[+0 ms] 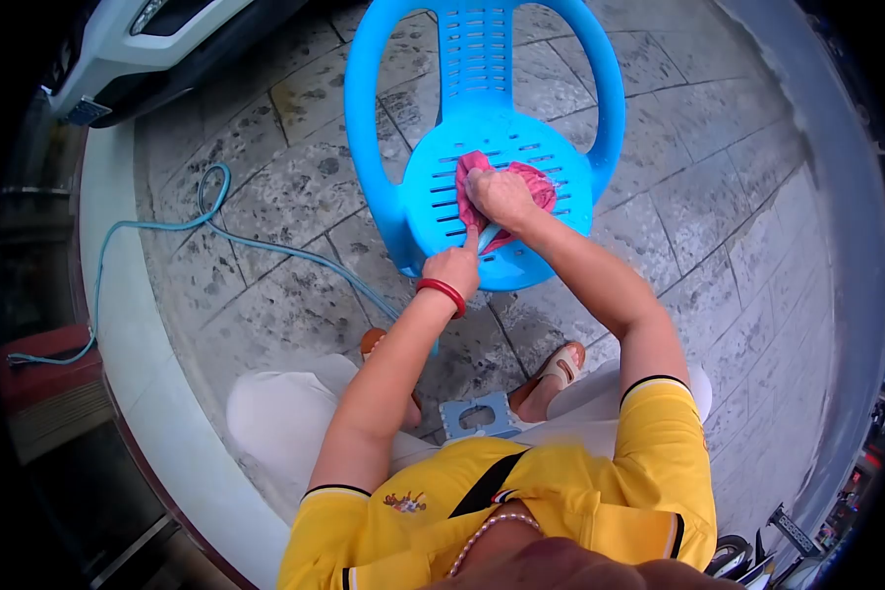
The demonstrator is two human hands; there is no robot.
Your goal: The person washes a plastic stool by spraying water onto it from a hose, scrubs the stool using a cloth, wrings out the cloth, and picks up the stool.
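A bright blue plastic chair (418, 206) with a slotted seat and looped arms stands in front of me. My right hand (502, 197) presses a wet-looking pink cloth (533, 182) onto the seat, fingers closed over it. At the seat's near edge, my left hand (452, 267), with a red bangle at the wrist, is closed with the index finger pointing forward. From it the pale blue end of a hose (489, 237) sticks out against the cloth. My left forearm hides part of the hose.
The rest of the light blue hose (295, 254) trails left over wet grey paving (310, 187) and a pale kerb (128, 285). A small blue-grey step stool (452, 421) is between my sandalled feet. A vehicle's front (152, 49) shows at upper left.
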